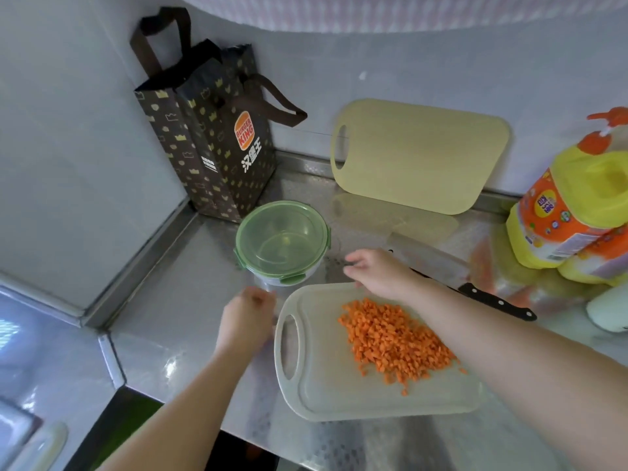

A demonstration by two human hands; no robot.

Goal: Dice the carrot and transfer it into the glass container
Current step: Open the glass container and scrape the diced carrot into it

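One steel counter (190, 300) fills a white-walled corner (189, 198), carrying diced carrot (390, 338).

Diced carrot (390, 338) lies on the cutting board (339, 396), lidded glass container (282, 244) nearby.

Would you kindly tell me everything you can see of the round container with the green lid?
The glass container is round, with a clear body and a translucent green lid whose clips sit around the rim. Lidded, it looks empty. It stands upright on the steel counter, in front of the paper bag. The left hand is by its near side; contact is unclear.
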